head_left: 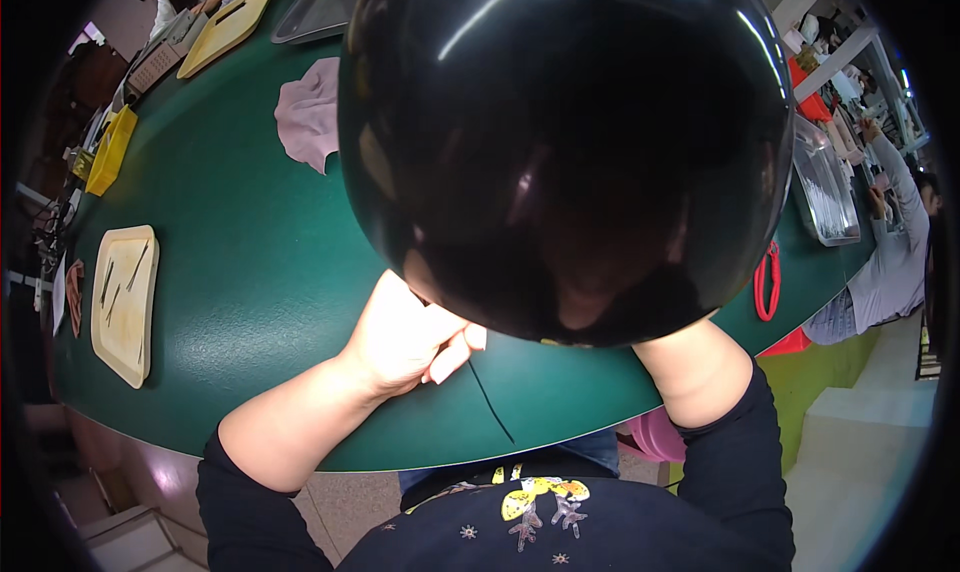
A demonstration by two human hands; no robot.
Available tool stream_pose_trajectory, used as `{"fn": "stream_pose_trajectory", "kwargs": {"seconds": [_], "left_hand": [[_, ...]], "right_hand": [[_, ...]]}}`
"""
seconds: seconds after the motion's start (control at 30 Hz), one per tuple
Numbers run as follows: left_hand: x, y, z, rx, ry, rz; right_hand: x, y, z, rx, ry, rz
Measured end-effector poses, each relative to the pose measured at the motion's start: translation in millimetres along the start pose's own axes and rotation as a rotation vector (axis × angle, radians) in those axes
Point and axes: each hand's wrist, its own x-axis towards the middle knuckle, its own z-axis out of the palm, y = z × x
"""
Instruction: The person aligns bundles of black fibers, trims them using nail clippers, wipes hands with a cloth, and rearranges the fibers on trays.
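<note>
A large glossy black dome, which looks like a lamp shade, hangs over the middle of the green table and covers much of what lies beneath. My left hand is at its lower left edge, brightly lit, with the fingers curled closed; whatever they grip is hidden. From near those fingers a thin dark strand runs down across the table toward me. I cannot tell whether it is held. My right forearm reaches under the dome's lower right edge, and the right hand and its fingers are hidden there.
On the left of the green table lies a cream tray with several thin tools. A pink cloth and a yellow tray lie farther back. At right are a red loop and a clear container. Other people sit at both far sides.
</note>
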Motion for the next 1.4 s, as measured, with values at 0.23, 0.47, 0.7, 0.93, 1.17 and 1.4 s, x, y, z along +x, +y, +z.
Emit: {"fn": "stream_pose_trajectory", "kwargs": {"seconds": [0.23, 0.47, 0.7, 0.93, 1.17, 1.4], "left_hand": [[-4, 2, 9, 0.256, 0.023, 0.189], [-5, 3, 8, 0.097, -0.035, 0.234], [-2, -10, -7, 0.098, -0.047, 0.287], [-3, 4, 14, 0.057, 0.0, 0.245], [-3, 4, 10, -0.282, -0.114, -0.011], [-1, 9, 13, 0.079, -0.001, 0.062]], "right_hand": [[-1, 14, -26, 0.376, -0.016, 0.1], [1, -5, -11, 0.565, -0.025, 0.324], [8, -14, 6, 0.344, 0.054, 0.131], [-7, -3, -9, 0.667, 0.129, 0.159], [4, -25, -1, -0.002, -0.084, 0.166], [-3, 15, -10, 0.567, -0.075, 0.238]]}}
